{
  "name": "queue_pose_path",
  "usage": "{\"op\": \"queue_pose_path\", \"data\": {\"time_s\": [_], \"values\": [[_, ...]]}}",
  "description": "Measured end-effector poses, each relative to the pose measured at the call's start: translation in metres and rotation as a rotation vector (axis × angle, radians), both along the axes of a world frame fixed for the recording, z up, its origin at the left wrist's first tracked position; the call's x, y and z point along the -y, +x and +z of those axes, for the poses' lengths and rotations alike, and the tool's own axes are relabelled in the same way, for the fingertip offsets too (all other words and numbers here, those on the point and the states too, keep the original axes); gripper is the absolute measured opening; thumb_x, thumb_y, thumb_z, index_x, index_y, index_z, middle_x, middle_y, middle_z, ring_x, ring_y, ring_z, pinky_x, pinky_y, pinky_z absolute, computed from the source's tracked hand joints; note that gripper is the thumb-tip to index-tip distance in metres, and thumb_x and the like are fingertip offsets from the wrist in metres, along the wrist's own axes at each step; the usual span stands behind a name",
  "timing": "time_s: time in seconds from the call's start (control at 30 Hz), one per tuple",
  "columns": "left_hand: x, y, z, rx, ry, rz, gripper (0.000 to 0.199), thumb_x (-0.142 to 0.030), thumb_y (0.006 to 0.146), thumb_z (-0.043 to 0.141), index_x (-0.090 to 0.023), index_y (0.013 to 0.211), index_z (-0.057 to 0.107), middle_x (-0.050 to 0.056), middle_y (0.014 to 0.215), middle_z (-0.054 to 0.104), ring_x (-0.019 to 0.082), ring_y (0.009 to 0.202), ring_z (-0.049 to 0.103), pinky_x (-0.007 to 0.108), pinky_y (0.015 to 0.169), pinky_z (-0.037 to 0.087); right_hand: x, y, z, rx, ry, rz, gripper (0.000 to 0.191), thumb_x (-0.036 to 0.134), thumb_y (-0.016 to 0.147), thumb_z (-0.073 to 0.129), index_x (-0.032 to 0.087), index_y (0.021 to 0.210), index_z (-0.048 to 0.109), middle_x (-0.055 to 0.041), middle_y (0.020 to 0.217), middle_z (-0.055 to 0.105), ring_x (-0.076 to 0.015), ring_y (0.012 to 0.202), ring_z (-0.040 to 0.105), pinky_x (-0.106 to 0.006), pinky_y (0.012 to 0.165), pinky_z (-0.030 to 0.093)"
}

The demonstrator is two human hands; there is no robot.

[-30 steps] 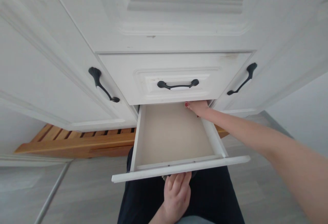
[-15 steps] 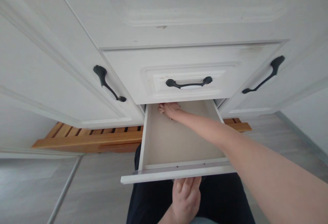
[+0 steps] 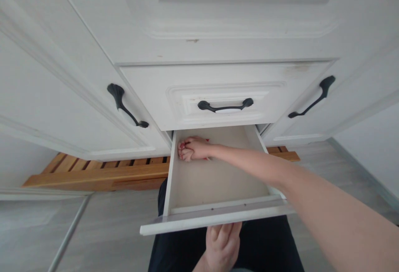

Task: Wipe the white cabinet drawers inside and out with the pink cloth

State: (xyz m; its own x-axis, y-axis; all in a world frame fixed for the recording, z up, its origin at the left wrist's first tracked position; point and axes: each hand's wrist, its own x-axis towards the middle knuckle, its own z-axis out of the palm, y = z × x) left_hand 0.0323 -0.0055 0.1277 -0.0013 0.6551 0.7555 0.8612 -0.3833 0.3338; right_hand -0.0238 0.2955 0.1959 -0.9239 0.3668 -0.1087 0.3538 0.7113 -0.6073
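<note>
A shallow white drawer [image 3: 215, 189] is pulled out over my lap. My right hand [image 3: 195, 147] is inside it, near the left wall towards the back, closed with the fingers bunched. Bits of something red [image 3: 207, 140] show at the edges of this hand; it looks thin, but the hand covers most of it and I cannot tell its kind. My left hand [image 3: 222, 245] is closed below the drawer's front panel [image 3: 215, 219], fingers curled up against its outer face, where the handle is hidden from sight.
Above is a shut drawer with a dark handle [image 3: 225, 106]. Cabinet doors stand either side, with a left handle [image 3: 126, 105] and a right handle [image 3: 313, 97]. A slatted wooden rack [image 3: 99, 176] lies beneath, on the left. My dark-trousered legs [image 3: 264, 238] are under the drawer.
My right hand has come forward and left from the back of the drawer, and red now shows around it. My left hand stays at the drawer front. The view has shifted slightly.
</note>
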Motion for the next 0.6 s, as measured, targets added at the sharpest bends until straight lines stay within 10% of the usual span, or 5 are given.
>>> {"op": "queue_pose_path", "data": {"time_s": [0.3, 0.47, 0.6], "values": [[0.003, 0.0, -0.01, -0.02, -0.021, 0.013, 0.033, -0.011, 0.091, 0.058, -0.023, 0.118, 0.073, 0.002, 0.102, 0.078, 0.019, 0.096, 0.07, 0.035, 0.095, 0.054, 0.103, 0.034, 0.005, 0.033, -0.068, 0.375, 0.015, 0.02, 0.081, 0.068, 0.018, 0.094, 0.076, -0.0092, 0.125, 0.069, -0.0245, 0.112, 0.063, -0.034, 0.099, 0.046], [0.003, -0.003, -0.004, -0.041, -0.036, 0.021, 0.033, -0.013, 0.093, 0.056, -0.023, 0.119, 0.072, 0.002, 0.105, 0.077, 0.021, 0.1, 0.07, 0.036, 0.095, 0.053, 0.093, 0.048, 0.031, 0.122, -0.361, 0.361, 0.014, 0.021, 0.09, 0.059, 0.016, 0.097, 0.071, -0.0004, 0.096, 0.073, -0.0142, 0.085, 0.064, -0.024, 0.076, 0.047], [0.001, -0.001, 0.0, -0.009, -0.032, 0.009, 0.034, -0.012, 0.093, 0.056, -0.022, 0.121, 0.072, 0.003, 0.103, 0.076, 0.021, 0.098, 0.069, 0.036, 0.097, 0.053, 0.051, 0.062, 0.051, 0.075, -0.068, 0.038, 0.045, 0.022, 0.086, 0.064, 0.023, 0.131, 0.061, -0.0072, 0.118, 0.07, -0.0228, 0.101, 0.064, -0.029, 0.077, 0.045]]}}
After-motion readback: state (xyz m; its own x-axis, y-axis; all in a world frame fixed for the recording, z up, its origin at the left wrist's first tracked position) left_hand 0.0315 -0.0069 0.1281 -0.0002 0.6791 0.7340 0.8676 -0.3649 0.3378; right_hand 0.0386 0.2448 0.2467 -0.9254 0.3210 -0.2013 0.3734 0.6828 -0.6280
